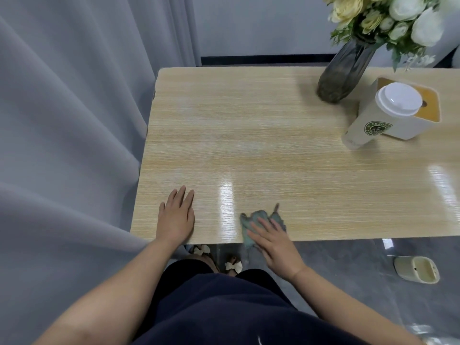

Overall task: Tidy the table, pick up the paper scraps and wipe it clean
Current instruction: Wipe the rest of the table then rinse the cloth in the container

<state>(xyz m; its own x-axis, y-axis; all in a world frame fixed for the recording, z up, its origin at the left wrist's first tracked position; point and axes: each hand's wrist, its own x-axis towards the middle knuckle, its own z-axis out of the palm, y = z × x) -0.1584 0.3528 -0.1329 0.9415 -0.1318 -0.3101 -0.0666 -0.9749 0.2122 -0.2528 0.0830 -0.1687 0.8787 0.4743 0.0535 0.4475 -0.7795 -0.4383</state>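
A light wooden table fills the middle of the view. A crumpled green cloth lies at its near edge, partly hanging over it. My right hand presses flat on the cloth with straight fingers. My left hand rests flat on the table near the front left corner, fingers straight and together. I see no paper scraps on the tabletop.
At the back right stand a dark glass vase of white and yellow flowers, a white tissue box and a lidded paper coffee cup. A grey curtain hangs at the left. A small pale bin sits on the floor.
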